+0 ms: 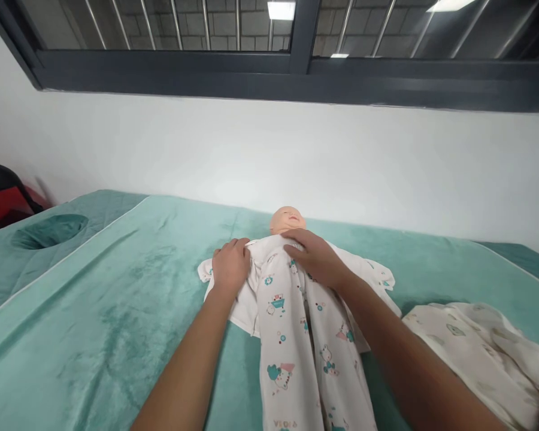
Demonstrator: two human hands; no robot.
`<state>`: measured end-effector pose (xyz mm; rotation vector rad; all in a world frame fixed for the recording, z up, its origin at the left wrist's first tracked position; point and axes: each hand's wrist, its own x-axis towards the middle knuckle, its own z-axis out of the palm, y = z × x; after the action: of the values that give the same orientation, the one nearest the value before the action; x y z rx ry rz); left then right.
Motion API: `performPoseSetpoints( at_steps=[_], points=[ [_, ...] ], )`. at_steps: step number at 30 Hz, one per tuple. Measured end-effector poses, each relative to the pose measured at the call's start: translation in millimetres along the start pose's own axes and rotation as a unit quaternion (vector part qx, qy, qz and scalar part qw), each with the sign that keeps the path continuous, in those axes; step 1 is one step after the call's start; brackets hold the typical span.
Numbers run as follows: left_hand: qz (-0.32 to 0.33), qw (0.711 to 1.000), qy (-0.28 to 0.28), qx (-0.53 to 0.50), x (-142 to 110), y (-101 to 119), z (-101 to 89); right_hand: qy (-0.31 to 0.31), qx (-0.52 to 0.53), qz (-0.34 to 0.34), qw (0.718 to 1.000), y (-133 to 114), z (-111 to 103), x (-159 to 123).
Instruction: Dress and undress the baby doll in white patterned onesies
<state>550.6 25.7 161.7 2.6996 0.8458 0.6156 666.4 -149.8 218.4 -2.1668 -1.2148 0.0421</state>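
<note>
A doll (287, 220) lies on its back, its head toward the wall. A white baby shirt (247, 314) covers its body with the sleeves spread to both sides. Over the shirt, long white baby pants (281, 344) printed with teal and pink figures stretch toward me. My left hand (232, 263) is closed at the shirt's left side, beside the doll's chest, its fingertips partly hidden. My right hand (317, 257) rests on the top of the pants below the doll's chin, fingers stretched out and thumb apart.
A crumpled pale cloth with a leaf print (471, 341) lies at the right. The green bed cover (117, 299) spreads beneath everything, with a round face hole (51, 230) at the left. A white wall (269, 155) and a dark-framed window (170, 72) stand behind; a red and black object (4, 200) is far left.
</note>
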Motion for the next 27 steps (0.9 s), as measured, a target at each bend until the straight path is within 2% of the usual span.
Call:
performPoseSetpoints(
  at_steps=[2,4,6,11,18,24,27],
  points=[
    [0.002,1.0,-0.003,-0.005,0,0,-0.8,-0.095,-0.102,-0.047,0.989,-18,9,25],
    [0.004,1.0,-0.006,-0.011,1,0,-1.5,-0.182,-0.196,-0.096,0.959,-31,20,46],
    [0.004,1.0,-0.01,-0.015,1,0,-2.3,-0.228,-0.239,-0.124,0.936,-40,32,62],
    [0.003,1.0,-0.009,-0.015,2,-1,-5.5,-0.24,-0.251,-0.146,0.926,-48,46,73],
    [-0.046,0.998,-0.008,-0.044,1,0,-9.1,-0.241,-0.23,-0.17,0.927,-46,38,65],
    [-0.054,0.998,-0.015,-0.041,2,-1,-6.8,-0.309,-0.274,-0.126,0.902,-54,49,74],
    [-0.048,0.998,-0.016,-0.031,3,-1,-5.1,-0.319,-0.304,-0.109,0.891,-56,56,79]
  ],
)
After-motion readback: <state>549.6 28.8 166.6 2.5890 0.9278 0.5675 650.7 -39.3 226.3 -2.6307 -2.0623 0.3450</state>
